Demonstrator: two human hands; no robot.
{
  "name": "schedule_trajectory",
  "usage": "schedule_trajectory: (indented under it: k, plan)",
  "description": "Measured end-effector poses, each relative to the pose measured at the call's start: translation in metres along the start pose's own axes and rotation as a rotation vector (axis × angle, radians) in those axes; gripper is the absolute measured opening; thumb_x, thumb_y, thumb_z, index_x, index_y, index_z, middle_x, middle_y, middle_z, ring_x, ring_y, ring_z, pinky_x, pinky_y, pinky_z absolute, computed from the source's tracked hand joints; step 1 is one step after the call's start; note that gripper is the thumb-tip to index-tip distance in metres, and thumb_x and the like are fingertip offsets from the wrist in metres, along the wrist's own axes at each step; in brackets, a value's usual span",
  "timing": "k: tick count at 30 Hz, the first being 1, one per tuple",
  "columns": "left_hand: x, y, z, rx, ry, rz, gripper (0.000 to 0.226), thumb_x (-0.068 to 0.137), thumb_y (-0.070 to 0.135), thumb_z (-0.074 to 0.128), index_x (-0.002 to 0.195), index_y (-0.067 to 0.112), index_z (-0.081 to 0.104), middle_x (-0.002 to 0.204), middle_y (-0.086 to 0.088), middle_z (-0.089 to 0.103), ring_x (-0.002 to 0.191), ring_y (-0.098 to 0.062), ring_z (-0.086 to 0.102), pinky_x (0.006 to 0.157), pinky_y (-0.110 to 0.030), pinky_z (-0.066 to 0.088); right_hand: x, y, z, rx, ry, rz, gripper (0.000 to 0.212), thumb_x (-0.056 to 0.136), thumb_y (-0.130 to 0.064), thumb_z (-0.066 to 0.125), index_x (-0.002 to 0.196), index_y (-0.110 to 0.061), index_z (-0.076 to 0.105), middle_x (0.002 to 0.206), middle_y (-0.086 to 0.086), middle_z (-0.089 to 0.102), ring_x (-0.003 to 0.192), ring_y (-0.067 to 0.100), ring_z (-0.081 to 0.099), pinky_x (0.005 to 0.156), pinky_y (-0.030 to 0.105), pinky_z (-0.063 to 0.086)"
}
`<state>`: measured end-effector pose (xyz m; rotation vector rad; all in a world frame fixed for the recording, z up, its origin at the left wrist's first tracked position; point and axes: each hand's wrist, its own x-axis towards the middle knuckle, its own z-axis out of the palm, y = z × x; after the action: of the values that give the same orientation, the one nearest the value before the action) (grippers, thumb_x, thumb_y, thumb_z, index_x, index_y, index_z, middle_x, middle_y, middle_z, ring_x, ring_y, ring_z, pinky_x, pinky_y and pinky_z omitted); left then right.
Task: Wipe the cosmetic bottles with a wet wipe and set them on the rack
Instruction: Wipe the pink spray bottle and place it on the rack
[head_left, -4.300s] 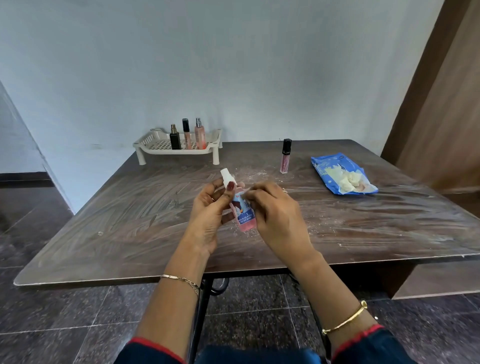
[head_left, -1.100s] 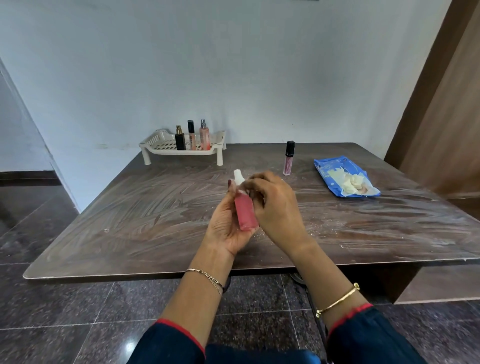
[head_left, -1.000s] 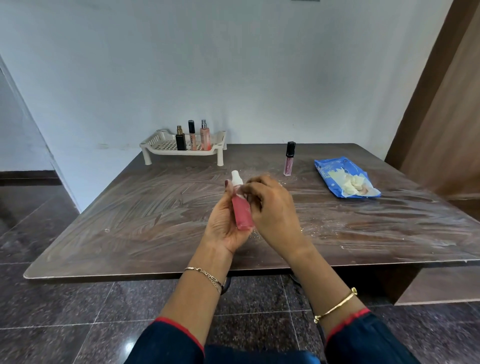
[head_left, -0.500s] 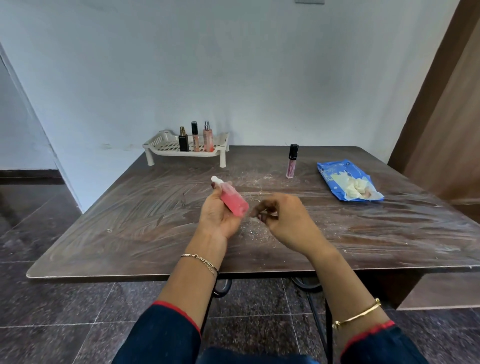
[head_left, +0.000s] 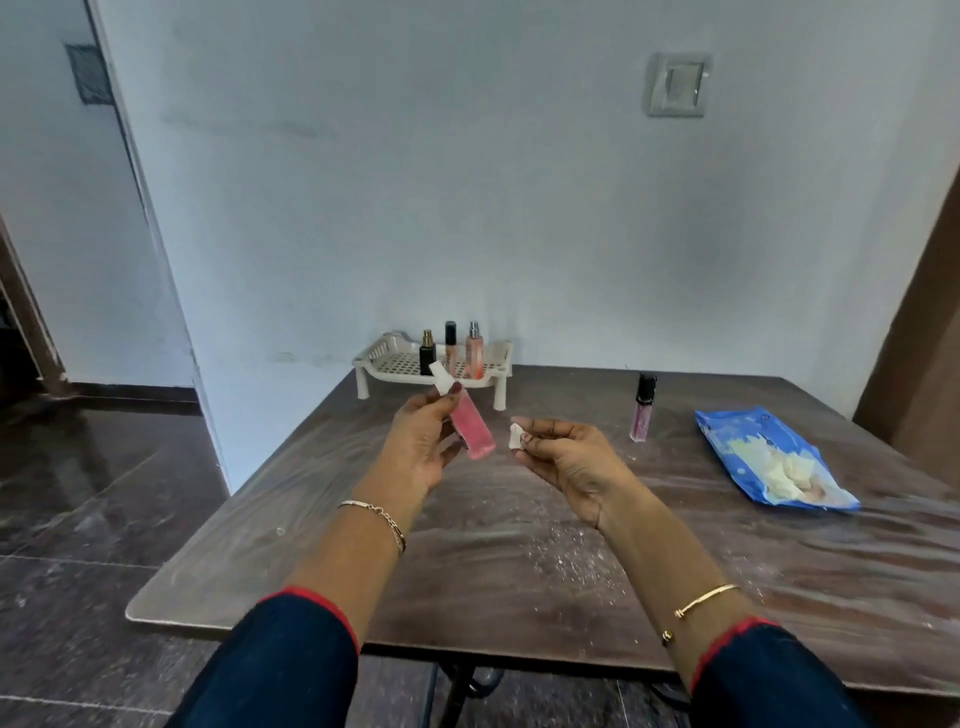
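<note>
Dark wood-grain laminate, streaked w/ white powder, forms the table (head_left: 519, 582), used as work surface. A perforated white plastic rack (head_left: 384, 364) is set at its far edge; 3 slim bottles (head_left: 451, 348) are stood upright on it, prob. already wiped. A crinkly blue wipe pack (head_left: 727, 441) is left open within reach. The left hand (head_left: 423, 449) is curled round a flat pink bottle (head_left: 474, 428), held above the table, white cap tilted rack-ward. 1 gloss tube (head_left: 640, 415) is left standing, prob. next. A small white wipe scrap (head_left: 515, 435) is pinched by the right hand (head_left: 569, 462) at thumb & fingertips, apart from the bottle.
</note>
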<state>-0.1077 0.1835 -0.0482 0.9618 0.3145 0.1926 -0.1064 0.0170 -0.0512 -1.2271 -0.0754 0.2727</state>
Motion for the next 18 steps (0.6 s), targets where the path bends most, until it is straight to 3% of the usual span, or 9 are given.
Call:
schedule_trajectory:
  k: [4, 8, 11, 16, 18]
  plan:
    - [0.031, 0.040, -0.008, 0.104, 0.064, 0.137, 0.039, 0.086, 0.002, 0.065, 0.122, 0.012, 0.056, 0.112, -0.014, 0.064, 0.097, -0.029, 0.062, 0.088, -0.049, 0.052, 0.024, -0.003, 0.020, -0.154, 0.048, -0.051, 0.021, 0.079, 0.016, 0.064, 0.094, 0.002, 0.069, 0.082, 0.009, 0.069, 0.080, 0.016, 0.065, 0.081, 0.023, 0.055]
    - [0.063, 0.073, -0.010, 0.156, 0.110, 0.249, 0.035, 0.086, 0.003, 0.066, 0.119, 0.009, 0.057, 0.112, -0.017, 0.062, 0.090, -0.028, 0.060, 0.086, -0.050, 0.050, 0.060, -0.004, 0.038, -0.230, 0.100, -0.093, 0.021, 0.078, 0.015, 0.066, 0.091, 0.000, 0.070, 0.083, 0.011, 0.068, 0.073, 0.012, 0.063, 0.059, 0.013, 0.054]
    - [0.094, 0.087, -0.014, 0.193, 0.164, 0.282, 0.028, 0.084, 0.007, 0.070, 0.109, 0.014, 0.058, 0.114, -0.019, 0.063, 0.092, -0.029, 0.059, 0.086, -0.051, 0.051, 0.092, 0.000, 0.048, -0.256, 0.098, -0.084, 0.018, 0.079, 0.014, 0.064, 0.086, -0.003, 0.068, 0.082, 0.011, 0.067, 0.072, 0.015, 0.061, 0.061, 0.020, 0.053]
    - [0.147, 0.091, -0.017, 0.276, 0.205, 0.316, 0.034, 0.085, 0.009, 0.070, 0.116, 0.014, 0.058, 0.106, -0.013, 0.063, 0.091, -0.026, 0.059, 0.075, -0.039, 0.052, 0.141, 0.016, 0.059, -0.272, 0.065, -0.056, 0.015, 0.083, 0.008, 0.064, 0.094, -0.003, 0.064, 0.085, 0.011, 0.064, 0.071, 0.014, 0.060, 0.066, 0.023, 0.054]
    - [0.166, 0.090, -0.019, 0.334, 0.216, 0.338, 0.034, 0.084, 0.013, 0.071, 0.115, 0.012, 0.060, 0.109, -0.012, 0.066, 0.094, -0.028, 0.063, 0.082, -0.046, 0.054, 0.154, 0.023, 0.060, -0.281, 0.057, -0.048, 0.015, 0.084, 0.006, 0.064, 0.097, -0.002, 0.064, 0.088, 0.011, 0.064, 0.072, 0.014, 0.060, 0.063, 0.020, 0.054]
